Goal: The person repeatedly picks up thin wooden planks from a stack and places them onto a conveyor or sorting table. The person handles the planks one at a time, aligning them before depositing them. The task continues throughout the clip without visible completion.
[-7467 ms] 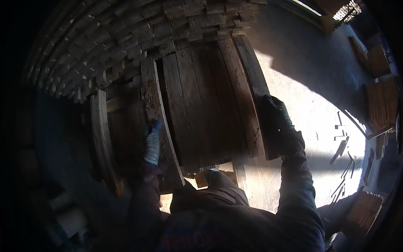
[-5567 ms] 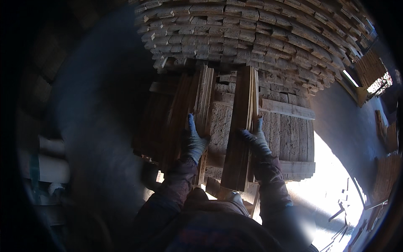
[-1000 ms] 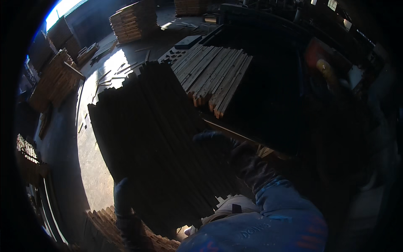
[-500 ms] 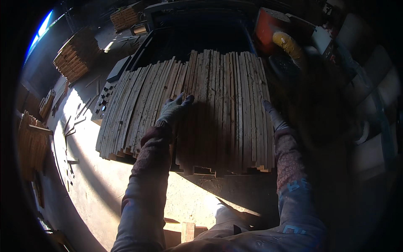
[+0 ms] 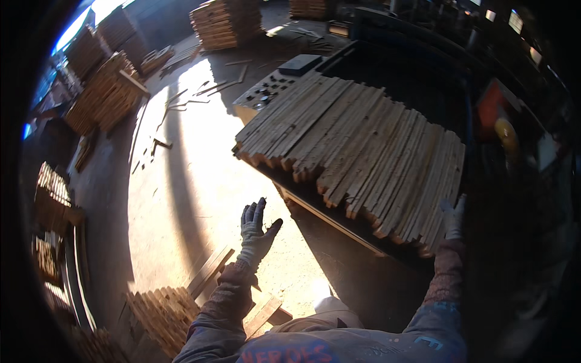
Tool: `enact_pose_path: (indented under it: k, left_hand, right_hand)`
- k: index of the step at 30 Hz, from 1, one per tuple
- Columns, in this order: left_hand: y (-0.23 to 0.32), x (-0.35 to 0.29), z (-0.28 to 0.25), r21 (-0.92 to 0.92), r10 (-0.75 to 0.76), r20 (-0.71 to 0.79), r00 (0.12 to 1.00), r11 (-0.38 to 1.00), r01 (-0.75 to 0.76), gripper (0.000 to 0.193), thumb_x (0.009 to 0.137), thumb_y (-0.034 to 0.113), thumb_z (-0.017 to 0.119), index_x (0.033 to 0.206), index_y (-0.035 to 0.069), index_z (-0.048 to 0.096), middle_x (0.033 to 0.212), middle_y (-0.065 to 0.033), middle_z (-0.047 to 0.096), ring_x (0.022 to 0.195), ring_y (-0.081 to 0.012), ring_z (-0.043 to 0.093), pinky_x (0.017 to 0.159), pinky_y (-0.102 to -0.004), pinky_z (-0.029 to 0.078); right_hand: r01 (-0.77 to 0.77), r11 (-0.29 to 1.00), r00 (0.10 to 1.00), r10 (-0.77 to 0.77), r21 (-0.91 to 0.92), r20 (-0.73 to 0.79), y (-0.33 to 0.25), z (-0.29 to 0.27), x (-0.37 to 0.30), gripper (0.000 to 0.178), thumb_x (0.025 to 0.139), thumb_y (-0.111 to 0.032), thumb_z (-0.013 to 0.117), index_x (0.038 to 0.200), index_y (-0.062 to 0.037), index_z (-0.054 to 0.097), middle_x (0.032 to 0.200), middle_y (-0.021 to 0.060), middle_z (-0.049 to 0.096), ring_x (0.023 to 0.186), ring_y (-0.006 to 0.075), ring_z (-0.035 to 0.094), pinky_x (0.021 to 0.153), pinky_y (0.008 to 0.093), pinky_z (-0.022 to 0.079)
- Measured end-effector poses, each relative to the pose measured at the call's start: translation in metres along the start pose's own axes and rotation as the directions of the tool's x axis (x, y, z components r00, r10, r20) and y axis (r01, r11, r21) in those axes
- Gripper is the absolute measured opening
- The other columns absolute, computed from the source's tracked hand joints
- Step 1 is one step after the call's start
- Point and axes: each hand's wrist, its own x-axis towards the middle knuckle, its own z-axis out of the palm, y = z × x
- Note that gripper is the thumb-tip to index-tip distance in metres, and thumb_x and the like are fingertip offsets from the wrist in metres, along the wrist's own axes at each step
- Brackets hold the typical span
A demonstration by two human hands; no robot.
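Many long wooden slats [image 5: 369, 139] lie side by side in a broad layer on a dark machine table [image 5: 339, 212]. Their near ends are uneven. My left hand [image 5: 257, 236], in a pale glove with dark fingertips, hangs over the sunlit floor, holding nothing, its fingers and thumb spread apart. At the right edge of the layer is my right hand [image 5: 452, 219], also gloved. Its fingers are stretched out along the outermost slat; slight blur leaves it unclear whether they touch the wood.
A control panel [image 5: 263, 94] with knobs adjoins the table's left side. Stacked wood [image 5: 160, 317] and loose boards [image 5: 209, 272] lie by my left arm. More piles [image 5: 224, 27] stand farther off, with scraps [image 5: 175, 100] on the floor. A yellow hose [image 5: 507, 136] is at right.
The view has turned left, so the slats now sit farther right. My left hand has moved off the slats and out over the floor. My right hand remains by the layer's right edge.
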Motion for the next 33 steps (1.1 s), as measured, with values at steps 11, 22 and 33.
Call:
enact_pose_path:
  k: [11, 22, 33]
  left_hand:
    - [-0.089, -0.703, -0.341, 0.120, -0.842, -0.333, -0.424, -0.484, 0.867, 0.131, 0.065, 0.064, 0.084, 0.161, 0.028, 0.002, 0.165, -0.0194, 0.008, 0.151, -0.0416, 0.007, 0.123, -0.0525, 0.016]
    - [-0.054, -0.926, -0.313, -0.189, -0.917, -0.220, -0.334, -0.295, 0.936, 0.132, 0.055, 0.034, 0.098, 0.160, 0.030, 0.018, 0.162, -0.0248, 0.017, 0.148, -0.0436, 0.022, 0.120, -0.0487, 0.031]
    - [-0.017, -0.775, -0.403, -0.743, -0.947, 0.306, 0.094, -0.176, 0.645, 0.085, 0.083, -0.002, 0.074, 0.155, 0.015, 0.032, 0.128, -0.0086, 0.056, 0.105, -0.0264, 0.061, 0.083, -0.0354, 0.056]
  right_hand:
    - [0.382, 0.711, 0.148, -0.677, 0.590, 0.721, -0.304, 0.127, -0.427, 0.068, 0.094, -0.016, 0.067, 0.153, -0.0040, 0.036, 0.149, 0.0160, 0.046, 0.118, 0.0239, 0.053, 0.105, 0.0351, 0.041]
    - [0.025, 0.387, -0.702, -0.650, 0.922, 0.292, -0.416, 0.062, -0.796, 0.079, 0.086, -0.012, 0.077, 0.154, -0.0104, 0.036, 0.128, 0.0161, 0.063, 0.107, 0.0254, 0.063, 0.093, 0.0378, 0.052]
    - [0.332, 0.410, -0.777, -0.392, 0.849, 0.493, -0.351, 0.043, -0.700, 0.073, 0.091, -0.037, 0.069, 0.151, -0.0096, 0.038, 0.120, 0.0233, 0.061, 0.109, 0.0431, 0.061, 0.088, 0.0483, 0.051]
